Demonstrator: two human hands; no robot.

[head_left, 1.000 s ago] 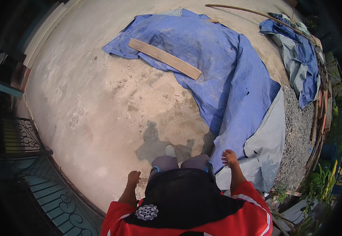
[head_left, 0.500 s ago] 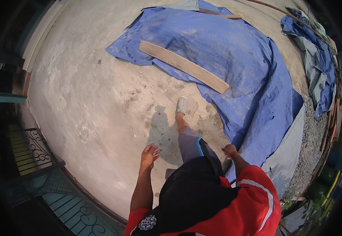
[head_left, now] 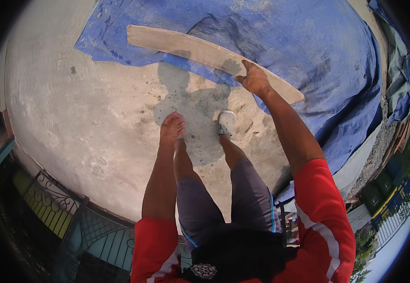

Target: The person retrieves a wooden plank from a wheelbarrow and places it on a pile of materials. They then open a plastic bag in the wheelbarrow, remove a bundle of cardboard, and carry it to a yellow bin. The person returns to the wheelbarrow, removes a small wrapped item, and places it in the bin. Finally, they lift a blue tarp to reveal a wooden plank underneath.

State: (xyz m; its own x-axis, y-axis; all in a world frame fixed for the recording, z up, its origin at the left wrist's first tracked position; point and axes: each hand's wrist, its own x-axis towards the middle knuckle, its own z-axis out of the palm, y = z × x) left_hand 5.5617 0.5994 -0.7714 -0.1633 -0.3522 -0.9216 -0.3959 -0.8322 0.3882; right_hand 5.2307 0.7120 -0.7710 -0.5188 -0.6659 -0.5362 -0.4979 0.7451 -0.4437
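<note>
A long pale wooden board (head_left: 167,40) lies across the crumpled blue tarp (head_left: 299,33), near its closest edge. My right hand (head_left: 254,78) reaches onto the board right of its middle, thumb and forefinger apart; whether it touches the wood I cannot tell. Below the board on the left, my left hand (head_left: 172,125) hangs over the pale concrete (head_left: 82,118), fingers loosely apart and holding nothing. My feet, one in a light shoe (head_left: 226,121), are just short of the tarp, with my shadow falling between them and the board.
Metal gates with scrollwork (head_left: 58,203) line the lower left. At the right are a second bunched grey-and-blue tarp (head_left: 396,66), a gravel strip (head_left: 363,174), green bins (head_left: 382,188) and a railing. A grey sheet edge shows under the blue tarp's right side.
I have stepped toward the blue tarp and bent down, so the board appears nearer. My right hand has moved from beside my leg up to the board; my left hand has moved forward.
</note>
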